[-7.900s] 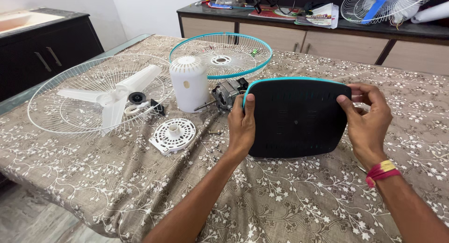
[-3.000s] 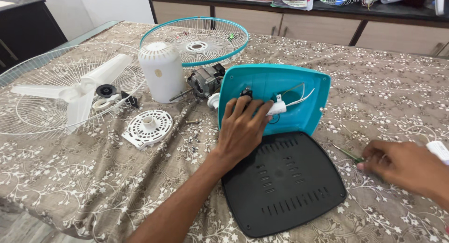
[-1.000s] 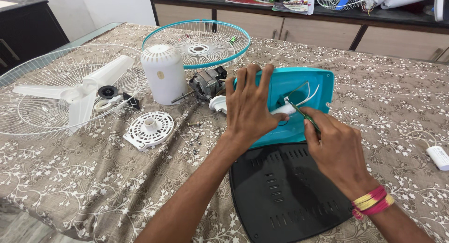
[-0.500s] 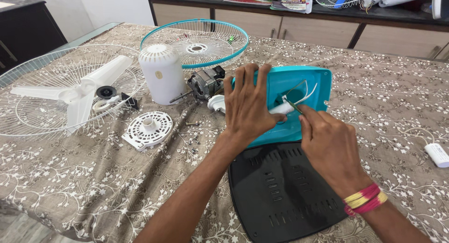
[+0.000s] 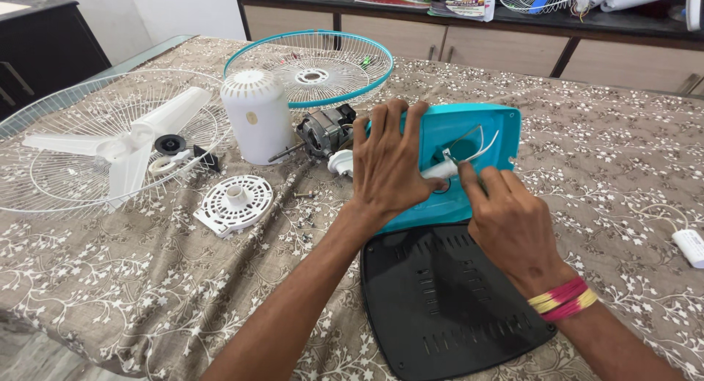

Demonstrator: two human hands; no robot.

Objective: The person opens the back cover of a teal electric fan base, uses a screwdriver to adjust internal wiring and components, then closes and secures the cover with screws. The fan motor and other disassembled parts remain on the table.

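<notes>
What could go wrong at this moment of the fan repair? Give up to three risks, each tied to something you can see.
1. The right hand works a thin tool among the white wires inside the teal base shell; a slip might nick them.
2. The left hand alone steadies the tilted shell, which could shift.
3. Small screws lie loose on the patterned tablecloth and could easily be lost.
</notes>
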